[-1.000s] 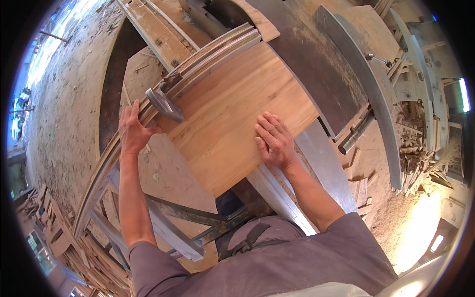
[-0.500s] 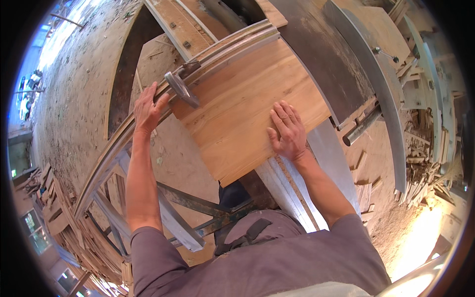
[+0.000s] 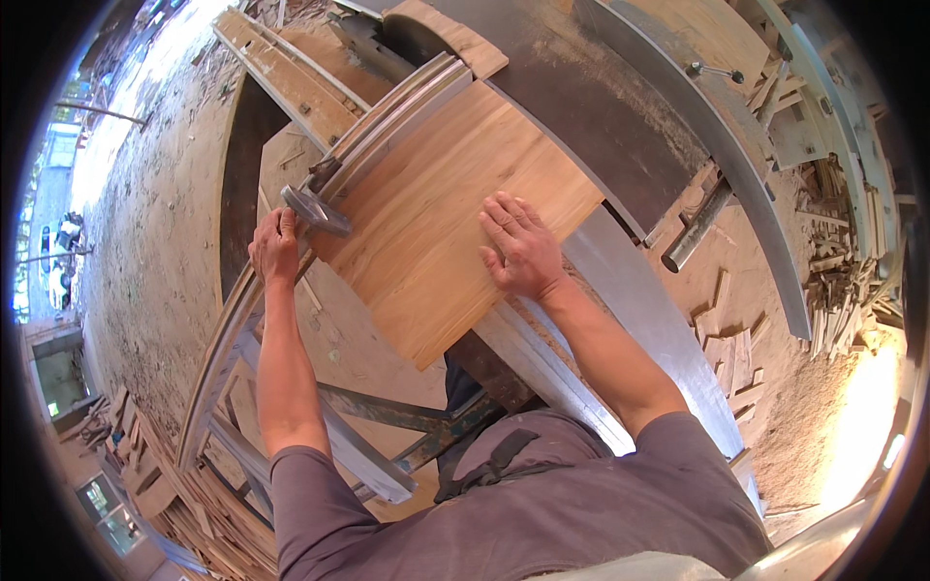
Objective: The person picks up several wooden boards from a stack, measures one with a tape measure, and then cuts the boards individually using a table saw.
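Observation:
A broad, light-brown wooden board (image 3: 441,208) lies flat, its far edge along a curved-looking metal fence rail (image 3: 402,121). My right hand (image 3: 523,247) rests palm down on the board near its right side, fingers stretched out and close together. At the board's left corner, my left hand (image 3: 275,250) has its fingers curled over the rail. Just beside those fingers, a grey metal stop (image 3: 317,211) reaches from the rail over the board's edge. The underside of my left hand is hidden.
Right of the board is a dark machine table (image 3: 620,145) dusted with sawdust, with a long metal fence (image 3: 717,145) across it. A wooden guard piece (image 3: 455,39) stands at the far end. A metal bar (image 3: 693,232) juts out at right. Offcuts (image 3: 184,504) lie heaped at lower left.
The board and rail have slid a little farther forward along the dark table's edge, with both hands moving along. My left hand now sits closer against the metal stop. The view has shifted.

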Tool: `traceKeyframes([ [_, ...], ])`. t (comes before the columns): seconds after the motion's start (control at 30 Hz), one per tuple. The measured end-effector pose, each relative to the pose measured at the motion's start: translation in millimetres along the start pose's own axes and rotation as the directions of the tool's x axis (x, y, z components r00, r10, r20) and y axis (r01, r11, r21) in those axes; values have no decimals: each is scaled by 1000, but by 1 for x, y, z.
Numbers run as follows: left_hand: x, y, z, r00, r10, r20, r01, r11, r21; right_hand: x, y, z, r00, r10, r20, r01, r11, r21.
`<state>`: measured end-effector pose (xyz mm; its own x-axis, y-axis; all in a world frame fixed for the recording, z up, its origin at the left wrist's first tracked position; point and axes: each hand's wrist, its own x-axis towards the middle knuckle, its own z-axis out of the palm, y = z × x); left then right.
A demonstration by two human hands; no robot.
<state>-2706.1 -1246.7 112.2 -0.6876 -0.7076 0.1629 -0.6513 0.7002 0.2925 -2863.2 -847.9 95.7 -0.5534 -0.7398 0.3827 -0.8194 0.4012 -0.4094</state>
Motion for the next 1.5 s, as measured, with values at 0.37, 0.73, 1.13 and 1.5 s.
traceKeyframes([
  [0.37, 78, -36, 17, 998, -60, 23, 59, 998, 25, 68, 1, 30, 1000, 13, 12, -13, 999, 38],
  [0.73, 162, -66, 25, 994, -110, 23, 110, 994, -9, 144, 3, 73, 1000, 5, -11, -4, 999, 32],
  [1.13, 250, -118, 43, 995, -101, 22, 102, 994, -45, 223, 4, 119, 1000, -10, -12, 11, 1000, 25],
  [1.5, 282, -118, 44, 997, -64, -45, 60, 994, -88, 258, 6, 140, 999, -42, 18, 43, 998, -39],
])
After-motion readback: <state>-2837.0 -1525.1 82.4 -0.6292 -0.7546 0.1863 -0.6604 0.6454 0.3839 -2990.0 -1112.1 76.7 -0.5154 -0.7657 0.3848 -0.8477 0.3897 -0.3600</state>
